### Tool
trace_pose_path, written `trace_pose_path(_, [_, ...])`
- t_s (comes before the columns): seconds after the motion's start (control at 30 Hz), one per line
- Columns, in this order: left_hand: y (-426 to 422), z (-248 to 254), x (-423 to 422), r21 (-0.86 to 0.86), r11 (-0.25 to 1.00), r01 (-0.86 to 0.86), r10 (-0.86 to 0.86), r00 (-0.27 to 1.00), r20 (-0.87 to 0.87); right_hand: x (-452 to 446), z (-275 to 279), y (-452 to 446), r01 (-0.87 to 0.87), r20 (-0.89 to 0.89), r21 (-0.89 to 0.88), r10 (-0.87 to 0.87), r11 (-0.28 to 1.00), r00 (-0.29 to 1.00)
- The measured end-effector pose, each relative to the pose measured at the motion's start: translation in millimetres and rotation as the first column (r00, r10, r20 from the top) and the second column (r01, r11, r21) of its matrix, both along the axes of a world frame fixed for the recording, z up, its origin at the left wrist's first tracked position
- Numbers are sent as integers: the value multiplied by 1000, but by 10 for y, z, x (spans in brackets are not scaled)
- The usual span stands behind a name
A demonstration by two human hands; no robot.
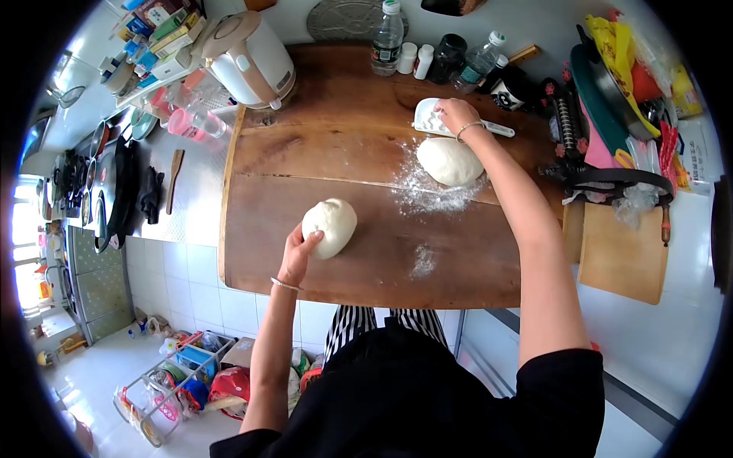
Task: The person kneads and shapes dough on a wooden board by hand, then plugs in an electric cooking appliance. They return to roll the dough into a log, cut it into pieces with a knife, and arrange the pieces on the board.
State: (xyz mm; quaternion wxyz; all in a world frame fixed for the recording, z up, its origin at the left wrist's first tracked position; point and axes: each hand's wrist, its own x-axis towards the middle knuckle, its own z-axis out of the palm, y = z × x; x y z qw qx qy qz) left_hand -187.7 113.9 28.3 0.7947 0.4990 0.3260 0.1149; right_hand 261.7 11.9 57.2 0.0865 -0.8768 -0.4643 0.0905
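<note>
My left hand (pixel 298 253) holds a smooth white ball of dough (pixel 334 221) near the table's front left, thumb pressed on its side and the other fingers hidden beneath it. My right hand (pixel 460 117) reaches to the back, its fingers drawn together in the flour (pixel 435 120) inside a white scoop (pixel 424 107). The scoop's handle (pixel 500 130) points right, passing behind my wrist. Just in front of the scoop, a larger lump of dough (pixel 445 162) rests on the wooden table (pixel 298 175). Loose flour (pixel 427 200) is scattered around that lump.
A smaller flour patch (pixel 423 261) lies near the front edge. An electric kettle (pixel 248 61) stands at the back left. Bottles (pixel 388 38) and jars (pixel 448 58) line the back. On the right are a black rolling-handled tool (pixel 566 126) and a cutting board (pixel 622 252).
</note>
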Motion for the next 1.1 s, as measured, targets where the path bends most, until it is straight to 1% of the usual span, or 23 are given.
trace_pose_path(0.03, [-18, -19, -15, -3, 1000, -1, 1, 1000, -2, 103, -101, 89, -1, -2, -3, 1, 1000, 1000])
trace_pose_path(0.1, [-47, -43, -55, 9, 999, -35, 35, 999, -9, 164, -242, 212, 33, -124, -206, -60, 978, 990])
trace_pose_path(0.13, [-56, -49, -69, -7, 999, -34, 34, 999, -5, 152, -269, 249, 37, -95, -245, -62, 969, 994])
trace_pose_path(0.23, [-96, 13, -21, -21, 997, -77, 76, 997, -25, 113, -312, 246, 15, -56, -242, -30, 970, 998])
trace_pose_path(0.3, [-53, -31, -9, -35, 996, -86, 84, 995, -58, 241, -493, 241, 68, -24, -141, -72, 988, 997])
trace_pose_path(0.37, [5, -143, -25, -79, 992, -100, 95, 993, -63, 123, -197, 110, -40, 62, 31, 38, 999, 997])
trace_pose_path(0.43, [97, -206, -102, -256, 959, -121, 110, 992, -58, -267, 379, -213, 126, -291, 180, -69, 976, 954])
trace_pose_path(0.47, [137, -254, -165, -282, 953, -107, 105, 994, -19, -443, 595, -437, 208, -516, 174, -91, 963, 852])
trace_pose_path(0.5, [144, -281, -252, -295, 950, -98, 94, 995, -28, -637, 730, -696, 294, -710, 152, -103, 944, 697])
trace_pose_path(0.53, [178, -302, -320, -404, 907, -116, 138, 990, 27, -960, 790, -965, 505, -869, 143, -136, 851, 476])
trace_pose_path(0.57, [223, -323, -354, -506, 854, -126, 193, 978, 82, -1231, 839, -1177, 682, -968, 86, -102, 726, 231])
trace_pose_path(0.63, [234, -330, -501, -517, 847, -126, 194, 978, 80, -1574, 279, -1574, 810, -985, -172, -91, 560, -146])
trace_pose_path(0.7, [275, -325, -615, -626, 771, -119, 263, 954, 143, -2095, 180, -1431, 674, -970, -242, -145, 698, -197])
trace_pose_path(0.73, [292, -318, -665, -640, 760, -114, 263, 954, 142, -2114, 146, -1355, 678, -970, -238, -141, 695, -196])
trace_pose_path(0.77, [302, -322, -744, -641, 760, -111, 256, 957, 138, -2117, 118, -1311, 767, -984, -176, -86, 617, -156])
trace_pose_path(0.8, [323, -340, -812, -655, 754, -53, 220, 959, 177, -2155, 82, -1287, 844, -994, -109, -34, 525, -107])
trace_pose_path(0.83, [326, -308, -810, -664, 747, 12, 182, 958, 222, -2298, 9, -1233, 817, -962, -193, -267, 543, -50])
trace_pose_path(0.9, [275, -216, -729, -641, 767, 32, 141, 966, 218, -2556, 61, -1210, 507, -963, -237, -268, 829, -13])
trace_pose_path(0.93, [183, -157, -670, -683, 727, 67, 73, 982, 174, -2555, 41, -1197, 505, -965, -230, -260, 832, -11])
trace_pose_path(0.97, [100, -119, -601, -725, 682, 94, 2, 992, 130, -2519, 11, -1155, 588, -992, -94, -123, 803, 9])
trace_pose_path(1.0, [31, -103, -455, -715, 692, 100, -71, 995, 71, -2523, -7, -1123, 665, -999, 40, 15, 746, 43])
trace_pose_path(1.03, [-65, 163, -254, -765, 625, 154, -137, 987, 88, -2566, 23, -1086, 669, -999, 50, 28, 742, 44])
trace_pose_path(1.1, [-176, 325, 188, -620, 677, 396, -409, 903, 129, -2661, 217, -1014, 538, -991, 10, 79, 843, -106])
